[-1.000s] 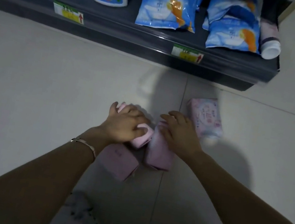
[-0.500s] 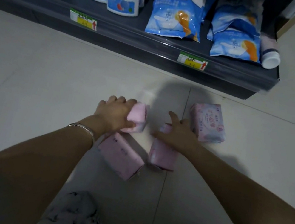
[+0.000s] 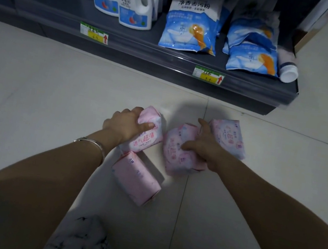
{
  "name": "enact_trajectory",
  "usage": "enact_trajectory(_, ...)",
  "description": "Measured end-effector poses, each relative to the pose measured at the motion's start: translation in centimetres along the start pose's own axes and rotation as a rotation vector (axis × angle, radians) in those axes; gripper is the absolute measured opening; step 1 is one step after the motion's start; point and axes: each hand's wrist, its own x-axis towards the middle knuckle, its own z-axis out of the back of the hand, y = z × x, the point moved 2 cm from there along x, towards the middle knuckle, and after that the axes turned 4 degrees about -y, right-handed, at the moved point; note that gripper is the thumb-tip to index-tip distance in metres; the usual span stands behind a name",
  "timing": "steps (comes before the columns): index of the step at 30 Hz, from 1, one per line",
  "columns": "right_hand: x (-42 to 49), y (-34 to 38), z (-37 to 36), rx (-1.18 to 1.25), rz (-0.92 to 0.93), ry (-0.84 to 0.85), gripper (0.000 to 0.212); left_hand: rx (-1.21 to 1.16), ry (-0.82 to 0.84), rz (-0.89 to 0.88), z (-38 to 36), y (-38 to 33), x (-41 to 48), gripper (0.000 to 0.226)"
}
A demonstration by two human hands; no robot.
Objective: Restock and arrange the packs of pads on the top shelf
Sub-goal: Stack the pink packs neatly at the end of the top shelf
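Packs of pads lie on the pale floor tiles (image 3: 31,101) under my hands, seen from my head camera. My left hand (image 3: 124,125) is closed around the left pink pack (image 3: 148,134), fingers over its top, thumb pressed into its near face. Just below that grip, toward my wrist (the one with the bangle (image 3: 91,144)), lies a plain pink pack (image 3: 136,177), untouched. My right hand (image 3: 205,147) clamps the middle pack (image 3: 175,155), thumb on its printed face. Just beyond my right fingers, touching them, a fourth pack (image 3: 229,139) rests flat. Farther ahead of both grips, the dark bottom shelf (image 3: 149,53) carries white detergent bottles (image 3: 134,2) and blue powder bags (image 3: 192,28).
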Motion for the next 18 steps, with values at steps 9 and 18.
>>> enact_trajectory(9, 0.1, 0.4, 0.2, 0.326, -0.118, 0.051, 0.093, -0.01, -0.093, 0.052, 0.1, 0.1, -0.5, 0.065)
enact_trajectory(18, 0.1, 1.8, -0.8, 0.525, -0.103, 0.162, 0.086, 0.01, -0.156, 0.083, 0.4, -0.2, -1.0, 0.065)
